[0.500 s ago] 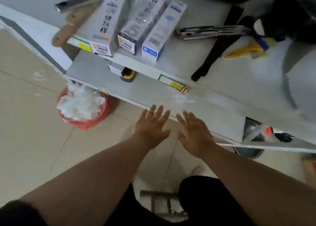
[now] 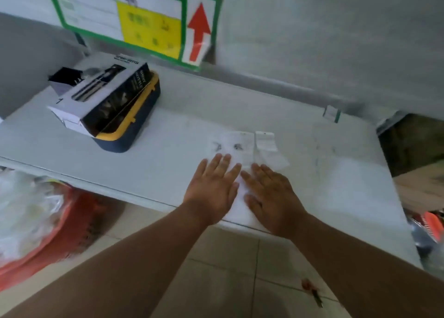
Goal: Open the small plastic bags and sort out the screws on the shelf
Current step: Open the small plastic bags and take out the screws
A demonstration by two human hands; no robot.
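Clear plastic bags [image 2: 242, 147] lie flat on the white shelf [image 2: 168, 154], just beyond the fingertips of both hands. Left hand [image 2: 212, 189] and right hand [image 2: 270, 195]: palms down, side by side, fingers extended and slightly spread, holding nothing. Forearms reach in from the near edge. Bags' long axes run away from the hands; small dark screws [image 2: 236, 146] show inside. Boxed case [image 2: 108, 101] sits well left of the left hand.

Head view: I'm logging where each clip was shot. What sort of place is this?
Probably a storeroom or workshop with stock shelving. A labelled sign with a red arrow hangs above the grey shelf, a boxed tool kit sits on it, and small plastic bags lie there.
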